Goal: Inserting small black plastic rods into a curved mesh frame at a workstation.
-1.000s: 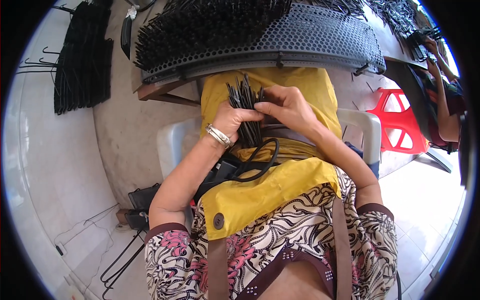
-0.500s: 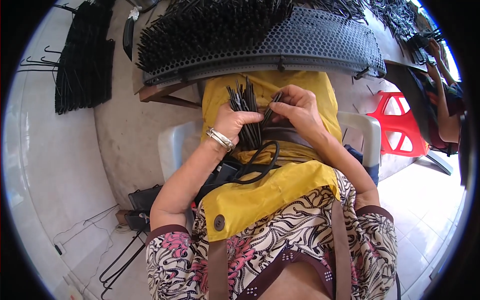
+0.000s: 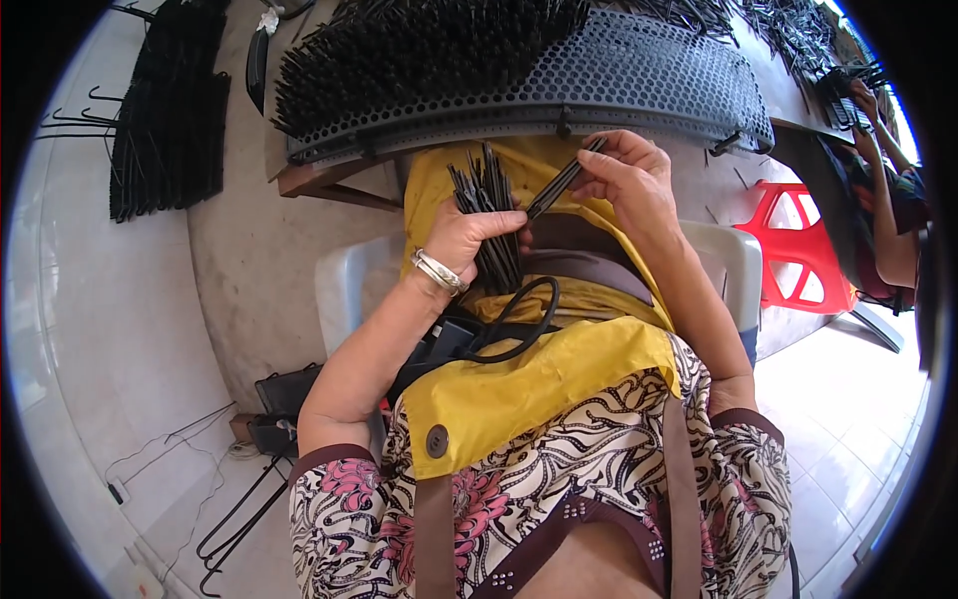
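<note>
My left hand (image 3: 467, 240) is closed around a thick bundle of thin black rods (image 3: 483, 185), which stand roughly upright over my lap. Between thumb and fingers, my right hand (image 3: 639, 185) grips a few black rods (image 3: 567, 180), slanted with their lower ends near my left thumb. Just beyond both hands lies a grey perforated rack (image 3: 654, 80). Its left part bristles with densely packed upright black rods (image 3: 419, 60), while bare holes show on the right.
A yellow apron (image 3: 539, 394) covers my lap, with a black cable loop on it. Loose black rods (image 3: 788, 40) lie heaped at the far right. Beside a red plastic chair (image 3: 803, 250), another person's hands (image 3: 866, 120) work. Black racks with hooked rods (image 3: 165, 130) stand at left.
My right hand has moved right and slightly away from me, and the rods in it now show at greater length. The left hand with its bundle has barely moved.
</note>
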The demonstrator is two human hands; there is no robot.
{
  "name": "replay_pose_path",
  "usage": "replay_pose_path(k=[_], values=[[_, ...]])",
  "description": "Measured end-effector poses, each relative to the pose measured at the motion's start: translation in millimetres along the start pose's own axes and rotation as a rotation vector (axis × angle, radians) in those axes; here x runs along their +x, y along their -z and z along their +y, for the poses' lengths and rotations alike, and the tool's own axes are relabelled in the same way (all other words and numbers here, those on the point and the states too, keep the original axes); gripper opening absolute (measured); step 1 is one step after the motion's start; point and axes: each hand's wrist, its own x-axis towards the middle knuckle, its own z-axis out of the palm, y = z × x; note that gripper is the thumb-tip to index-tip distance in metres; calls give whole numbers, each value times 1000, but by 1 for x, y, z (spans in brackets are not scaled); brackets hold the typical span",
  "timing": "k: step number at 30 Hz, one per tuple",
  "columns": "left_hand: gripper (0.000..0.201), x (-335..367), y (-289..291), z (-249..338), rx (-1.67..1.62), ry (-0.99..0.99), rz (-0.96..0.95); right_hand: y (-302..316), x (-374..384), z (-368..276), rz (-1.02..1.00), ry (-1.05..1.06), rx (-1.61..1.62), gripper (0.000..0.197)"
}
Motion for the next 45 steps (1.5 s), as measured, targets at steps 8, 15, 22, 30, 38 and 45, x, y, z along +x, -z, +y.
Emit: replay_pose_path(k=[8, 15, 22, 30, 38, 45], values=[[22, 0, -1, 0, 21, -22, 26, 2, -2, 5, 20, -50, 42, 7], [21, 1, 0, 1, 29, 11, 7, 4, -2, 5, 10, -42, 55, 7], [19, 2, 3, 0, -24, 26, 41, 33, 30, -45, 19, 80, 165, 10], [17, 6, 7, -5, 31, 78, 47, 42, 83, -65, 276, 499, -182, 13], [17, 5, 6, -2, 55, 35, -16, 44, 80, -59, 204, 389, -47, 11], [19, 7, 9, -5, 2, 23, -5, 36, 86, -63, 192, 452, -43, 12]])
